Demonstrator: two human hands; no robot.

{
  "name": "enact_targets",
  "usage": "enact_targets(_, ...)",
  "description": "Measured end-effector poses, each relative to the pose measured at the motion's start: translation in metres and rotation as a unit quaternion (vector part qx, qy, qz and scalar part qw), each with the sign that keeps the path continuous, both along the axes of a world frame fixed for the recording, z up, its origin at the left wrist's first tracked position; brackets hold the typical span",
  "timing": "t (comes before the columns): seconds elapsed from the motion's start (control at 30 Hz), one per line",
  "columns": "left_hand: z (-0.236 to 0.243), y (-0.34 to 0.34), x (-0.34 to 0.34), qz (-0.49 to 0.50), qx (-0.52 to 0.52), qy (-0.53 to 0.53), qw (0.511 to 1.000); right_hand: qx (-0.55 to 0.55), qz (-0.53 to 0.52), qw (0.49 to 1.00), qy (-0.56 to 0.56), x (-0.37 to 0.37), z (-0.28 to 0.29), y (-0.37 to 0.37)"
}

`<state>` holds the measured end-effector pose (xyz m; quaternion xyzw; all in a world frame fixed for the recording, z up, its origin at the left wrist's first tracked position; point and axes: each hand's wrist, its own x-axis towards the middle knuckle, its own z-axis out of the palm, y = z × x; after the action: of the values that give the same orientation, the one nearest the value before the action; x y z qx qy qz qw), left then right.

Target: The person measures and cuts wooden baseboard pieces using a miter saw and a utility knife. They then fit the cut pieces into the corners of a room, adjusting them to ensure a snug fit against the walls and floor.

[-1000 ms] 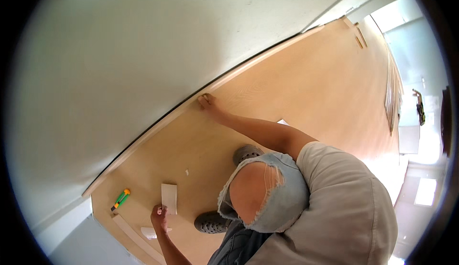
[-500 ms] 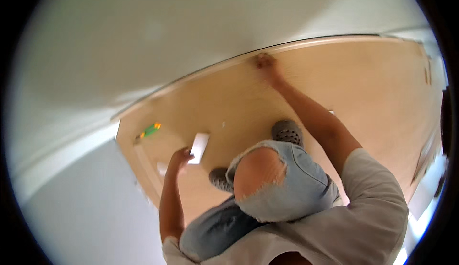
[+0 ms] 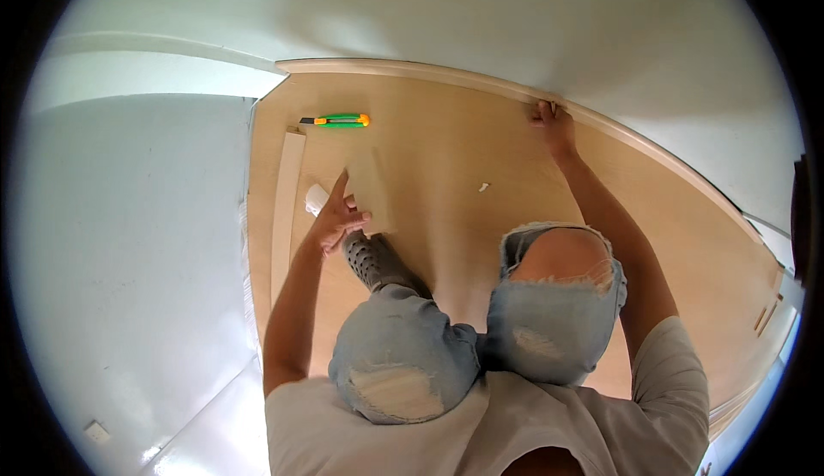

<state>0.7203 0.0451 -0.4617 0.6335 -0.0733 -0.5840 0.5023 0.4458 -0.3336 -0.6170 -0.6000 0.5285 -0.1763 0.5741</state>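
My left hand (image 3: 339, 218) holds a pale rectangular piece (image 3: 369, 180), blurred by motion, its index finger stretched along the edge. My right hand (image 3: 551, 122) has curled fingers on the long pale wooden strip (image 3: 635, 139) along the wall's foot. A green and yellow utility knife (image 3: 339, 121) lies up and left of my left hand, over a shorter wooden strip (image 3: 287, 175). A white object (image 3: 313, 199) is partly hidden behind my left hand, and a small scrap (image 3: 483, 187) lies between my hands.
I squat on the light wood-look surface (image 3: 446, 124), my knees and shoes below my hands. A pale wall (image 3: 463, 21) runs along the top, a grey-white surface (image 3: 137, 244) lies at left, and thin strips (image 3: 764, 313) lie at the far right.
The view has swung round, bringing the wall straight ahead. My left hand has moved with the pale piece, now blurred. My right hand has shifted along the strip.
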Motion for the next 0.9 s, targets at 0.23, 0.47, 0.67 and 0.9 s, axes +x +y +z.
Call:
enact_targets(0.23, -0.014, 0.018, -0.025, 0.226, -0.155, 0.136, 0.952, 0.106, -0.041, 0.993, 0.018, 0.031, 0.019, 0.006)
enact_targets(0.47, -0.040, 0.015, 0.065, 0.186, -0.165, 0.074, 0.966, 0.159, -0.086, 0.982, -0.050, 0.050, 0.033, 0.004)
enact_targets(0.67, -0.022, 0.012, 0.135, 0.213, -0.128, -0.160, 0.955, 0.186, -0.141, 0.968, -0.088, 0.050, 0.003, -0.012)
enact_targets(0.9, -0.041, 0.067, 0.212, 0.300, -0.147, -0.176, 0.926, 0.207, -0.153, 0.960, -0.110, 0.050, -0.001, -0.022)
